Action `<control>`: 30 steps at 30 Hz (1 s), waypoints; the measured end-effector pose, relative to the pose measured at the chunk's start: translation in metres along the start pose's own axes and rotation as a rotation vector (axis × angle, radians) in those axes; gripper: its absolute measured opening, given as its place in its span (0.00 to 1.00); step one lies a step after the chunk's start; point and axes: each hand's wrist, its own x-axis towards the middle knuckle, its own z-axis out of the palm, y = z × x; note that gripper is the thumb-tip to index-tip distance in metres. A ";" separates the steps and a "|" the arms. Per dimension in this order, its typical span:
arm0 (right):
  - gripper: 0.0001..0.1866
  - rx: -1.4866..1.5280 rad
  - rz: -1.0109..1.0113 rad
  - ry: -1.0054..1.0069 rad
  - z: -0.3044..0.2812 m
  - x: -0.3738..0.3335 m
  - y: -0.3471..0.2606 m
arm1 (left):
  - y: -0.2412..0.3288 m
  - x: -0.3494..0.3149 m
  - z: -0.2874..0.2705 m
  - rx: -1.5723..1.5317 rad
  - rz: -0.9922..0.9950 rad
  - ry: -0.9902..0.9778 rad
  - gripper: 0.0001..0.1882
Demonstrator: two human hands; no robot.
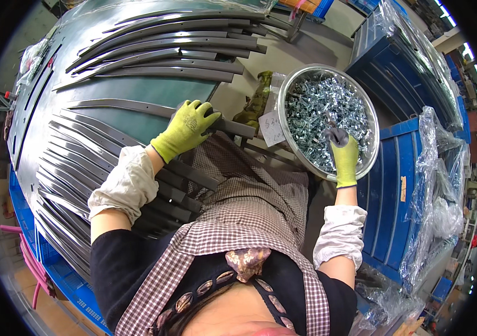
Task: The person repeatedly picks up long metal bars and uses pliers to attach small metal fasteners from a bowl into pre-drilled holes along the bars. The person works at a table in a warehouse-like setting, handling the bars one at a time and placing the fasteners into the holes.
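My left hand (pixel 190 124), in a yellow-green work glove, is closed around a long dark strip (pixel 123 105) near its right end. The curved strip lies across the table, and its tip sticks out past the edge toward me. My right hand (pixel 344 154), in a matching glove with dark grey fingertips, reaches into a round metal basin (pixel 374 120). Small shiny metal clips (pixel 317 103) fill the basin. The right fingers are bunched together among the clips; what is between them is hidden.
More dark strips lie in rows on the green table (pixel 132 89), beyond and nearer than the held one. A paper label (pixel 272 127) hangs beside the basin. Blue metal bins (pixel 387 190) stand at the right, with clear plastic film (pixel 426 213) on them.
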 end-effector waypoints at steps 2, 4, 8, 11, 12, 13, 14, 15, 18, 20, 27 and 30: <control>0.12 0.223 0.030 -0.005 -0.003 -0.004 -0.003 | 0.003 -0.002 -0.007 -0.062 -0.001 0.027 0.31; 0.07 0.380 -0.025 -0.027 -0.002 -0.016 -0.009 | 0.008 -0.007 -0.016 -0.140 0.039 0.060 0.32; 0.15 1.301 0.177 -0.419 -0.011 -0.071 -0.093 | 0.048 -0.014 -0.042 -0.204 0.236 0.006 0.33; 0.17 1.146 -0.024 -0.742 0.009 -0.093 -0.123 | 0.075 -0.013 -0.046 -0.188 0.385 -0.120 0.29; 0.17 1.144 -0.078 -0.689 0.016 -0.100 -0.132 | 0.077 -0.016 -0.037 -0.167 0.454 -0.037 0.22; 0.23 1.261 0.123 -0.775 0.018 -0.102 -0.137 | 0.075 -0.019 -0.031 -0.155 0.432 -0.008 0.20; 0.25 1.143 0.044 -0.684 0.020 -0.101 -0.137 | 0.074 -0.020 -0.030 -0.146 0.412 0.023 0.17; 0.27 1.024 -0.032 -0.593 0.023 -0.099 -0.137 | 0.072 -0.021 -0.029 -0.136 0.435 0.048 0.20; 0.34 1.024 -0.080 -0.684 0.045 -0.097 -0.122 | 0.067 -0.022 -0.025 -0.132 0.513 0.129 0.24; 0.35 1.169 -0.149 -0.810 0.060 -0.097 -0.118 | 0.067 -0.020 -0.018 -0.163 0.579 0.189 0.23; 0.22 1.166 0.087 -0.703 0.059 -0.086 -0.106 | 0.040 -0.010 -0.027 -0.233 0.465 0.098 0.32; 0.22 0.936 -0.032 -0.520 0.061 -0.071 -0.101 | 0.011 0.006 -0.023 -0.015 0.176 0.076 0.40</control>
